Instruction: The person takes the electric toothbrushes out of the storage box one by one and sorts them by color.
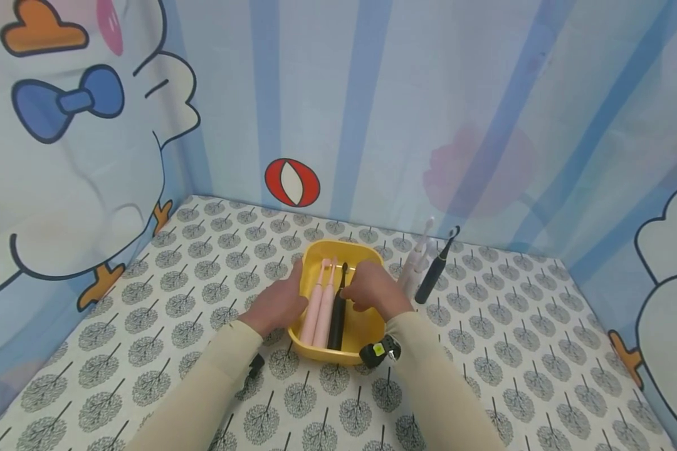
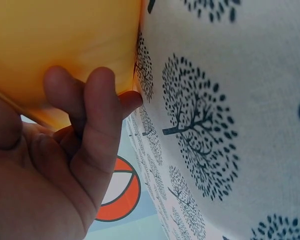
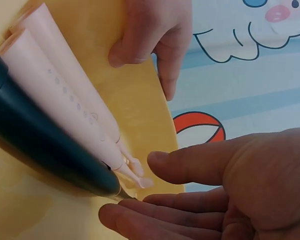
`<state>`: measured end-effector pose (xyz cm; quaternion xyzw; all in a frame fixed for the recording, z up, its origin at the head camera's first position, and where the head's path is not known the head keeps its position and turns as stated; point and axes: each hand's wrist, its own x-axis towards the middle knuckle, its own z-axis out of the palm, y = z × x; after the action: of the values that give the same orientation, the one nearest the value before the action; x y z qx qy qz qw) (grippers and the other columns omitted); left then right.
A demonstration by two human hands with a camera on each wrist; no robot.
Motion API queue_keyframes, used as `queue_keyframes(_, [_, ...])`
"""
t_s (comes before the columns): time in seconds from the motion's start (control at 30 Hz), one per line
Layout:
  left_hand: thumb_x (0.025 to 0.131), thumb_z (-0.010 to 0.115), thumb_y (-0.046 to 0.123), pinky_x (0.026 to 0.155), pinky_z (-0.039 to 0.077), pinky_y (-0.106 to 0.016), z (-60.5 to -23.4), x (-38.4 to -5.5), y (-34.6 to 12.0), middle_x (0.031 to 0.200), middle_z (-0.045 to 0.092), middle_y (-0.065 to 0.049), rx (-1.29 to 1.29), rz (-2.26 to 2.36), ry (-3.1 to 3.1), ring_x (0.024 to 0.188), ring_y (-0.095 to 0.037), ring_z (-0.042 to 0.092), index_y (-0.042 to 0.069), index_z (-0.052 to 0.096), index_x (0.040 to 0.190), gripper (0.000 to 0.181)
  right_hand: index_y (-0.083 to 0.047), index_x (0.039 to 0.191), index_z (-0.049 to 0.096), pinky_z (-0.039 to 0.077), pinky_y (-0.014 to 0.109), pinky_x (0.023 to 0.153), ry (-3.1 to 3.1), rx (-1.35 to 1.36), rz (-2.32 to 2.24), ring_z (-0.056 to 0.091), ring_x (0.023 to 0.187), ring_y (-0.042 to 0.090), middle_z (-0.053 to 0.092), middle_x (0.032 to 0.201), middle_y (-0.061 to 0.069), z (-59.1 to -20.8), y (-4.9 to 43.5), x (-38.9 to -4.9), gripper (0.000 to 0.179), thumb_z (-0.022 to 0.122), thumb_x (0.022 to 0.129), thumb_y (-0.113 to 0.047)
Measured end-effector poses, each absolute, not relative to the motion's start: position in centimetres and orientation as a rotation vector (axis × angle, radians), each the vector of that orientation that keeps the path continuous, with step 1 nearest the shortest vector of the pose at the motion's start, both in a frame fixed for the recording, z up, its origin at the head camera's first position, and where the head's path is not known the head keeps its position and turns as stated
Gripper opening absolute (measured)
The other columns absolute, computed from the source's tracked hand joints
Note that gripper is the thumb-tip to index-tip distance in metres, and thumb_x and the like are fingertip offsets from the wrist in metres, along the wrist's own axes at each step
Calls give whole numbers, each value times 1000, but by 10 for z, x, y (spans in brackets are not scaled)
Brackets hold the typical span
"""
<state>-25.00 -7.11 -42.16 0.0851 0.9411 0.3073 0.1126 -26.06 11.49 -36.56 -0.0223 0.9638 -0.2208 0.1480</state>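
Head view's got the yellow bin (image 1: 327,355) about midway between the worktop's (image 1: 502,351) left and right edges, two pink brushes (image 1: 325,313) and a black brush (image 1: 336,322) lying side by side in it. Left hand (image 1: 276,304) grips the bin's left rim, thumb inside. Right hand (image 1: 375,288) has thumb and fingers apart by the black brush's neck, can't tell if it's touching. Pale brushes (image 1: 412,269) and a second black brush (image 1: 431,279) stand right of the bin, toward the far edge.

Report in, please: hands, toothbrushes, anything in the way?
Left hand gripping yellow bin. Right hand near neck of the bin's black toothbrush, thumb apart. Two pink toothbrushes alongside; nothing visibly blocking.
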Motion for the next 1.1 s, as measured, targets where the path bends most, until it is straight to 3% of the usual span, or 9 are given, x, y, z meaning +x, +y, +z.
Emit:
queue_keyframes(0.13, [92, 48, 17, 53, 46, -34, -422, -250, -71, 73, 58, -9, 247, 895, 2768, 57, -21, 55, 12, -10, 156, 86, -3, 73, 65, 52, 30, 58, 2746, -48, -648, 62, 56, 17, 66, 67, 8, -371, 114, -263, 20, 73, 84, -17])
queue_keyframes(0.3, [92, 48, 17, 54, 45, -34, -422, -249, -70, 75, 58, -10, 253, 889, 2778, 58, -21, 56, 11, -7, 156, 85, 0, 82, 67, 55, 37, 66, 2696, -37, -665, 65, 62, 20, 67, 73, 10, -375, 112, -264, 18, 74, 84, -17])
queue_keyframes(0.5, [92, 48, 18, 55, 45, -33, -423, -249, -70, 77, 58, -9, 251, 865, 2794, 59, -20, 56, 10, -5, 156, 84, -3, 85, 66, 56, 35, 64, 2659, -7, -694, 66, 67, 22, 67, 80, 10, -375, 109, -266, 17, 75, 84, -18])
queue_keyframes(1.1, [93, 48, 18, 54, 46, -33, -421, -249, -70, 76, 57, -9, 271, 855, 2800, 59, -20, 56, 10, -7, 156, 84, -4, 88, 66, 55, 40, 64, 2603, -22, -771, 66, 72, 28, 67, 80, 13, -380, 108, -265, 19, 76, 82, -19])
